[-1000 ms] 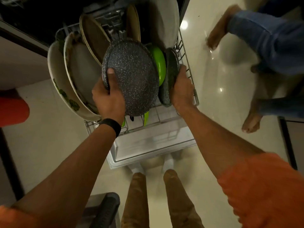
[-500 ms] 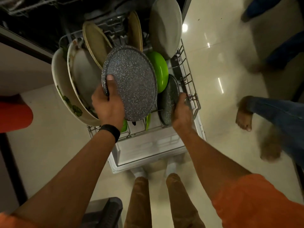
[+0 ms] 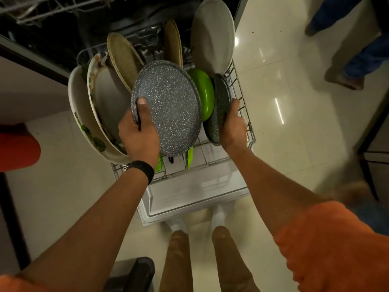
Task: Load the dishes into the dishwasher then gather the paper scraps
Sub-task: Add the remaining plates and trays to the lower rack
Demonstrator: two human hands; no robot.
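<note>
Speckled plate [image 3: 170,110] in left hand [image 3: 139,135], darker dish [image 3: 219,114] in right hand [image 3: 232,127]

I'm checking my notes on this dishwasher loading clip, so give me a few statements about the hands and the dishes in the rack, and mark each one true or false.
1. The left hand grips the large speckled plate by its rim. True.
2. The right hand hangs free of any dish. False: it holds the small dark plate at the right side of the rack.
3. A green dish stands between those two plates. True.
4. The black wristband is on the right wrist. False: it is on the left wrist.
</note>
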